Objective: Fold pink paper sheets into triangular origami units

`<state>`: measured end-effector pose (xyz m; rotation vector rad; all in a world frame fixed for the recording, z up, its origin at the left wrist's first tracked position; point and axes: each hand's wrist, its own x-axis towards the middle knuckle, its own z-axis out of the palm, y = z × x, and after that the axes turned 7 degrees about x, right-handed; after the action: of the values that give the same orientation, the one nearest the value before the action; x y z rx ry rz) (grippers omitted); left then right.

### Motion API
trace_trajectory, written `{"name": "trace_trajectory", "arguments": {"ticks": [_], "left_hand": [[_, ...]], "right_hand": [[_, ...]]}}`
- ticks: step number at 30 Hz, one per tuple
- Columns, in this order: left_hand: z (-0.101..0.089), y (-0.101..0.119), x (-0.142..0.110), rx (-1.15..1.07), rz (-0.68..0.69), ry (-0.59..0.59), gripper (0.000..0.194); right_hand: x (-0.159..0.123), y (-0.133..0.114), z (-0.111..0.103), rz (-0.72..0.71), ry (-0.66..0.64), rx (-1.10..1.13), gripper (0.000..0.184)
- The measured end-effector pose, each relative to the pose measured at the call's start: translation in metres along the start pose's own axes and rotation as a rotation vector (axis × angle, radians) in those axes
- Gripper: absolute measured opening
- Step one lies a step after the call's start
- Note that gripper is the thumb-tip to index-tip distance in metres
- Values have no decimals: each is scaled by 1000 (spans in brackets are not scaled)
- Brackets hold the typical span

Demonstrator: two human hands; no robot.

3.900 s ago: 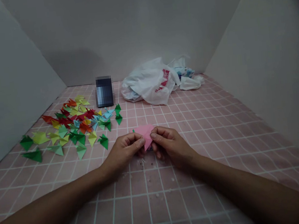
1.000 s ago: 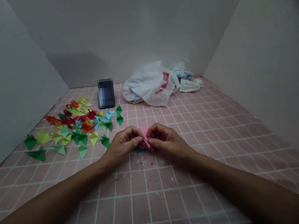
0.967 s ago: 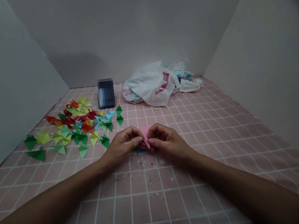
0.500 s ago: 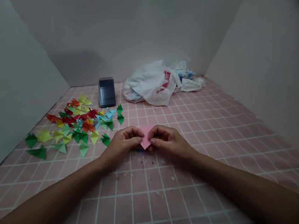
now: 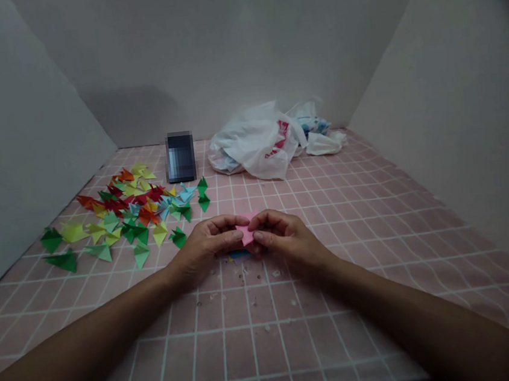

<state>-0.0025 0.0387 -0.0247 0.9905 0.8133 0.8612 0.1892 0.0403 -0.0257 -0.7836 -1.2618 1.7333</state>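
Observation:
My left hand [image 5: 208, 245] and my right hand [image 5: 282, 237] meet at the middle of the pink tiled surface [image 5: 269, 334]. Both pinch a small folded pink paper [image 5: 245, 232] between thumb and fingers; only a small part of it shows between them. A bit of blue paper [image 5: 239, 254] lies on the surface under my hands. To the left lies a spread of several folded paper triangles [image 5: 125, 213] in green, yellow, red, orange and light blue.
A dark blurred box [image 5: 180, 157] stands at the back, with crumpled white plastic bags [image 5: 262, 141] to its right. Grey panels wall the surface on the left, back and right. Small paper crumbs lie near my hands.
The pink paper has become smaller and more hidden between my fingers as my hands closed in on it. My hands stayed at about the same spot.

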Motion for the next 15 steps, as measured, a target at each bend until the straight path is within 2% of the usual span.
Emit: {"name": "trace_trajectory", "arguments": {"ticks": [4, 8, 11, 15], "left_hand": [[-1, -2, 1, -16, -13, 28, 31], [-1, -2, 1, -1, -30, 61, 32], [0, -2, 1, 9, -44, 66, 33], [1, -1, 1, 21, -48, 28, 30]], "right_hand": [[0, 0, -2, -40, 8, -66, 13], [0, -1, -4, -281, 82, -392, 3], [-2, -3, -4, -483, 93, -649, 11], [-3, -4, -3, -553, 3, -772, 15]]}}
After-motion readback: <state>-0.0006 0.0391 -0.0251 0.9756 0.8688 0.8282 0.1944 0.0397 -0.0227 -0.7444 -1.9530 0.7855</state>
